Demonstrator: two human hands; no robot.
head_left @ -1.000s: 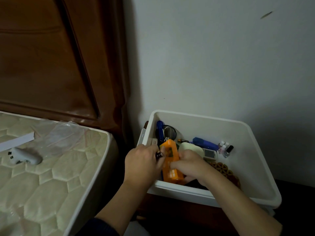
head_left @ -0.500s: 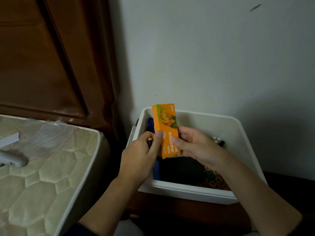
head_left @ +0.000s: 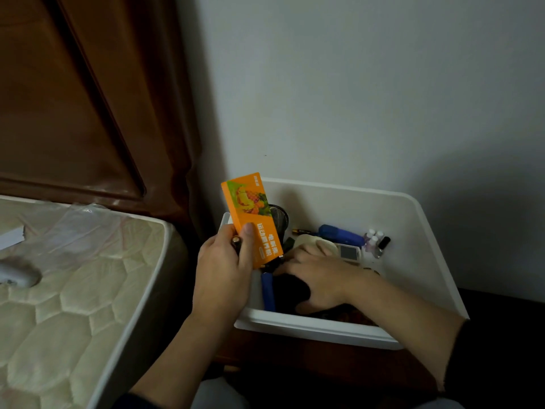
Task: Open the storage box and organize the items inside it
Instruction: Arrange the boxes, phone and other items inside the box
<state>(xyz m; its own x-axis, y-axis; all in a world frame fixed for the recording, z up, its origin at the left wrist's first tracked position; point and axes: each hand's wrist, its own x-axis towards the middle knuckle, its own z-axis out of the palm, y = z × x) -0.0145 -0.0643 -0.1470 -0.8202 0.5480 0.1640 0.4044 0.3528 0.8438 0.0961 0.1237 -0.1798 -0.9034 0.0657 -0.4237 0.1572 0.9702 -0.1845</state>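
The white storage box [head_left: 418, 231] stands open against the wall, with no lid in view. My left hand [head_left: 224, 270] grips an orange carton [head_left: 250, 214] with fruit printed on it, upright over the box's left rim, along with a small dark cylinder [head_left: 236, 242] tucked in the palm. My right hand [head_left: 318, 276] is down inside the box, fingers spread over a black item [head_left: 290, 292]. Around it lie a blue-handled tool [head_left: 267, 290], a black mesh cup [head_left: 279, 216], a blue device [head_left: 342, 234], a cream pad [head_left: 312, 242], a small white gadget [head_left: 349, 252] and several little bottles [head_left: 375, 240].
A quilted mattress [head_left: 67, 305] fills the left side, with clear plastic wrap [head_left: 76, 228] and a white object [head_left: 17, 274] on it. A brown wooden headboard [head_left: 73, 98] rises behind it. The box sits on a dark wooden stand [head_left: 309, 358] by the white wall.
The orange carton was lifted out of the box by both hands. My right hand has now let go of it and dropped back into the box; my left hand holds it alone.
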